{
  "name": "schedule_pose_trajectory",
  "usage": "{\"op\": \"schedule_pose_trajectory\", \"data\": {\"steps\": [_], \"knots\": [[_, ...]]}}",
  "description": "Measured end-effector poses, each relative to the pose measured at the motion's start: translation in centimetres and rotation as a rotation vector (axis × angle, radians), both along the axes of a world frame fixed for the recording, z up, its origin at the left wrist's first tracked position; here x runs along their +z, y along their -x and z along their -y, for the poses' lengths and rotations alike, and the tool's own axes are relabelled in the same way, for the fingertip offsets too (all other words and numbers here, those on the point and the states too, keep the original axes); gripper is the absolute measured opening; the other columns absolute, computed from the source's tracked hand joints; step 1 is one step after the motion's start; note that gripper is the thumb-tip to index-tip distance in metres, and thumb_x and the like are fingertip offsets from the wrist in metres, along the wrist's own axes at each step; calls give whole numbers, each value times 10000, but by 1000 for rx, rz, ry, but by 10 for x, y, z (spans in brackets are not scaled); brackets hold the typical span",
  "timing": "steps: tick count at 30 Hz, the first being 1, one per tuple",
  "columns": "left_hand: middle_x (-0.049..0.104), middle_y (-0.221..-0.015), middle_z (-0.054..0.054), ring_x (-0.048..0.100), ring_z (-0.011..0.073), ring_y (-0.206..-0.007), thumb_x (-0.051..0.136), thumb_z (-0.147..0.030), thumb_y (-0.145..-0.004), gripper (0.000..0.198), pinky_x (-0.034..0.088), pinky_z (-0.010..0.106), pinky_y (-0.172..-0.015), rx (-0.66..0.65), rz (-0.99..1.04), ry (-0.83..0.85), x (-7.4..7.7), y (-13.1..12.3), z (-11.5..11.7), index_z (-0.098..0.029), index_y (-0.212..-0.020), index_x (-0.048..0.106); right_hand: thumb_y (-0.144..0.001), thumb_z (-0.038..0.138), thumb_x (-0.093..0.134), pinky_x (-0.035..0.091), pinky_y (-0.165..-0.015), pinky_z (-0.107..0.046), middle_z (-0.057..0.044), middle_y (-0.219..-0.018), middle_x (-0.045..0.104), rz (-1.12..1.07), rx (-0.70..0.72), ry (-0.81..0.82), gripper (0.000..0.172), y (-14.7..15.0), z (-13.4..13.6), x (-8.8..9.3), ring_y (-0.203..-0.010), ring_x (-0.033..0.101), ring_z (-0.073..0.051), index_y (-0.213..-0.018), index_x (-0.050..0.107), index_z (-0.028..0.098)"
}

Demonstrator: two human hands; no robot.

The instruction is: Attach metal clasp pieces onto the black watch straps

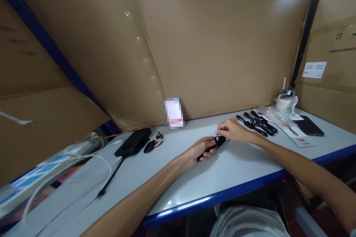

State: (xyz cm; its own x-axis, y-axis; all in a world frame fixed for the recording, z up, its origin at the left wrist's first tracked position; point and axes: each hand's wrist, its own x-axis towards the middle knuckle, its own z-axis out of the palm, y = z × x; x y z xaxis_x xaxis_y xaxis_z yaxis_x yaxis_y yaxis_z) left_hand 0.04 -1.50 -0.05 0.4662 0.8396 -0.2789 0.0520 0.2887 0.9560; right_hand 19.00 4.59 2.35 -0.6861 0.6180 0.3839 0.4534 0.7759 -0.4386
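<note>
My left hand (200, 150) is curled round a small black strap-like piece (219, 142) that lies low over the white table (155, 177). My right hand (233, 130) reaches in from the right and pinches the far end of that same black piece, where a bit of white shows between the fingertips. Both hands meet near the middle of the table, a little in front of the cardboard wall.
Several more black straps (257, 123) lie in a row to the right, beside clear plastic bags (283, 116) and a dark phone (310, 126). A black box (132, 142), keys (154, 143) and white cables (69, 177) sit at the left. Cardboard sheets (194, 44) wall the back.
</note>
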Motion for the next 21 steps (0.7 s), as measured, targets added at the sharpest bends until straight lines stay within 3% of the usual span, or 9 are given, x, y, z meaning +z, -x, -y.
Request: {"op": "schedule_pose_trajectory", "data": {"steps": [3,7,14,17,21], "knots": [[386,-607,-76,211,36,-396,508,-204,-848,131,87,165,-365,1,-6,2,0,0,0,-196,-962,444,-863,216,622,253,-581,-230,27,-596,570,57,-17,-40,158,-5,-4,2,-569,432,-90,-866,767,154],[376,-606,-76,196,36,-391,505,-208,-848,172,73,170,-363,-31,-21,-6,1,1,0,-185,-1017,480,-840,250,674,286,-591,-224,8,-701,647,205,73,-29,244,-12,-5,4,-612,504,-106,-1064,761,212],[378,-607,-78,196,35,-397,519,-216,-835,161,79,164,-359,-42,-31,-21,-2,1,-1,-190,-990,484,-854,303,701,273,-600,-235,-5,-743,676,264,38,-118,187,-9,5,8,-640,529,-117,-1007,762,213],[383,-611,-78,196,35,-398,524,-225,-838,147,81,166,-359,-39,-43,-31,-2,1,0,-191,-974,481,-872,292,689,268,-611,-244,-23,-755,685,288,31,-177,123,-8,8,8,-663,537,-128,-896,754,191],[387,-609,-82,193,34,-400,534,-234,-839,154,85,168,-365,-29,-54,-33,2,-2,3,-191,-975,477,-887,282,670,256,-613,-257,-34,-746,676,299,51,-258,164,-7,10,5,-660,524,-133,-777,715,169]]}}
